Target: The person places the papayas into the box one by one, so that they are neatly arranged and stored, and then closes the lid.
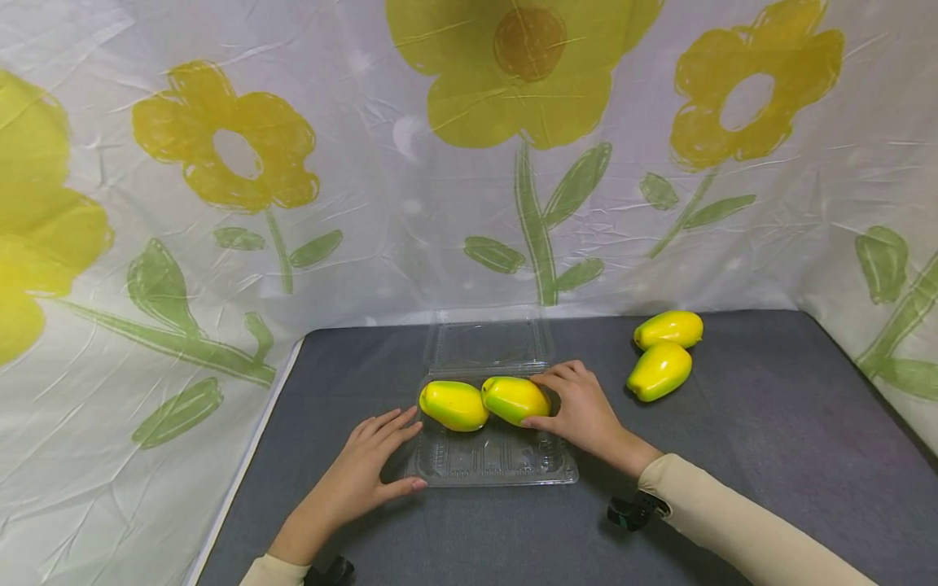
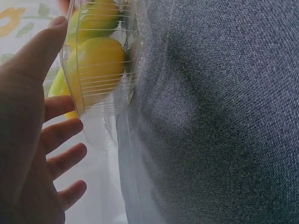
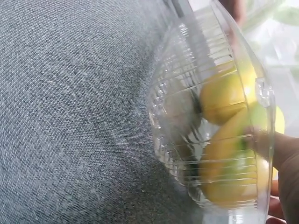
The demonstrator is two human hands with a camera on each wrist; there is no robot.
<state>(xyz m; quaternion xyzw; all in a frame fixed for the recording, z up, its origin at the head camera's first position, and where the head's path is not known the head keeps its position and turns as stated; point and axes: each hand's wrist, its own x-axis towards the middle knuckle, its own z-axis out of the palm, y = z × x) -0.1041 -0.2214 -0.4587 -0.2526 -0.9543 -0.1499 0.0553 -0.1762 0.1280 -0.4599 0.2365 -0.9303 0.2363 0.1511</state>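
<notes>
A clear plastic clamshell box (image 1: 493, 472) lies open on the dark cloth. Two glossy yellow-green papayas (image 1: 454, 406) sit side by side in its tray, toward the hinge. My right hand (image 1: 582, 411) grips the right papaya (image 1: 513, 399), thumb on the near side and fingers on the far side. In the right wrist view, that papaya (image 3: 229, 163) shows through the ribbed wall, with the thumb over it. My left hand (image 1: 362, 468) is spread at the box's left edge, thumb near its front corner. In the left wrist view, its fingers (image 2: 65, 163) are extended beside the clear wall.
Two more papayas (image 1: 661, 371) lie close together at the back right of the table (image 1: 769, 456). The raised clear lid (image 1: 487, 342) stands behind the tray, near the table's back edge. A white curtain with yellow flowers (image 1: 366, 268) hangs behind and around the table.
</notes>
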